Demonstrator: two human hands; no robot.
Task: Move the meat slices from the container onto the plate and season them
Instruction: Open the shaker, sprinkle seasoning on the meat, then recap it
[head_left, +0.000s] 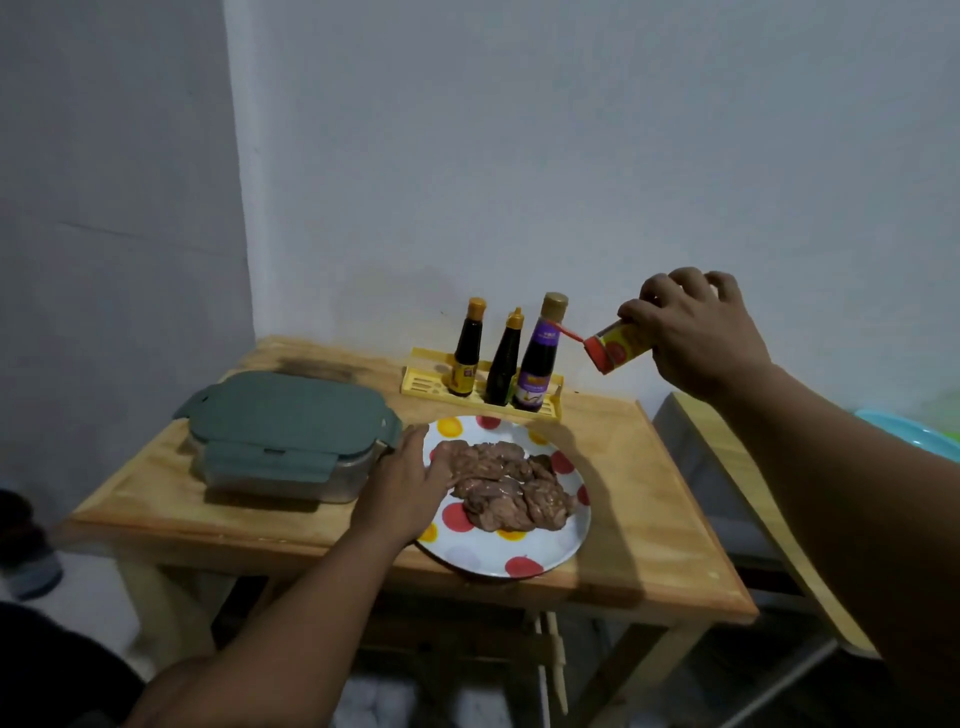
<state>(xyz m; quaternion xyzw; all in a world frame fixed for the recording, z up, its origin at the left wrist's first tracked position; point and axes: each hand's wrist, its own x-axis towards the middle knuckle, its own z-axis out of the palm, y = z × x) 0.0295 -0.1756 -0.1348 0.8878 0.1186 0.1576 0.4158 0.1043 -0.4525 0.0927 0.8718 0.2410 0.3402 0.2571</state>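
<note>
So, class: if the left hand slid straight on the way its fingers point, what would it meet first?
The left hand rests at the plate edge, fingers pointing right and away. It would probably meet the meat slices first; they look almost touching already.

Head view, downward over table (649, 519)

The room is dim, with a grey-blue tint on the wall (571, 156). Soft light seems to come from the upper left — the plate (519, 545) and bottles (504, 358) throw weak shadows toward the table's (649, 519) right edge. The whole picture is slightly soft and grainy — straight lines bend near the corners.
</note>
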